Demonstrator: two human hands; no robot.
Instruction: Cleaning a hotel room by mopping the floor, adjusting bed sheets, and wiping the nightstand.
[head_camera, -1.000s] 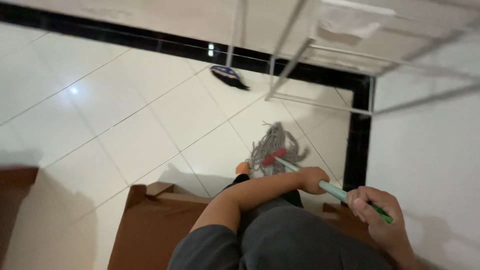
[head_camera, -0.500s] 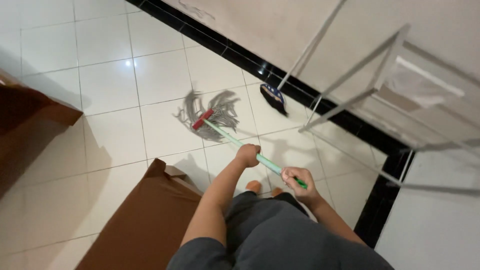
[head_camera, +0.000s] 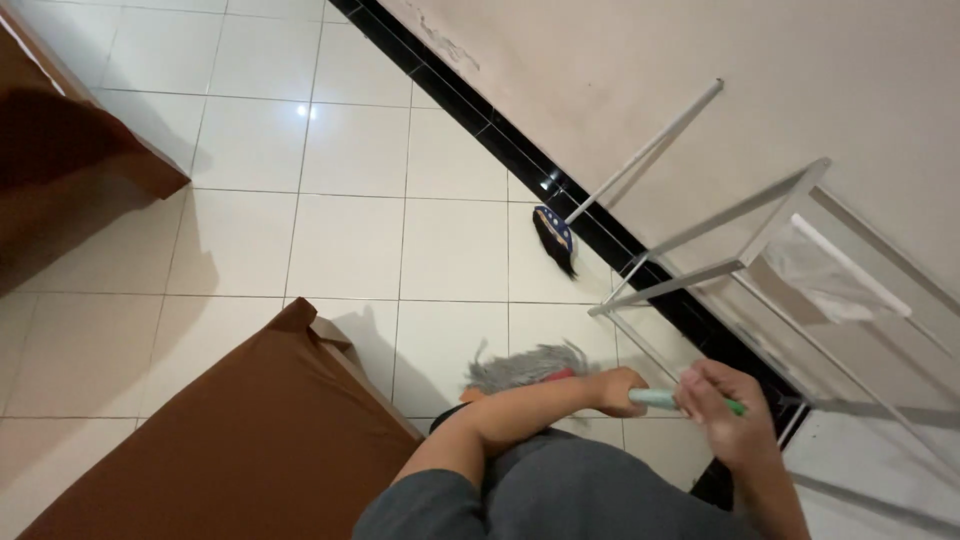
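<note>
Both my hands grip a mop's light green handle (head_camera: 658, 398). My left hand (head_camera: 618, 388) is closed on the lower part of it, just behind the mop head. My right hand (head_camera: 728, 418) is closed on the upper end, which turns darker green. The grey string mop head (head_camera: 522, 364) with its red clamp lies on the white tiled floor (head_camera: 350, 240) close to my feet, partly hidden behind my left forearm.
A brown cloth-covered piece of furniture (head_camera: 230, 440) stands at the lower left, another brown piece (head_camera: 70, 150) at the upper left. A broom (head_camera: 556, 236) leans on the beige wall. A white metal rack (head_camera: 760, 270) stands at the right along the black skirting.
The mop head has been pulled back from the open floor to just in front of my feet. My view has swung, and both hands stayed on the handle.
</note>
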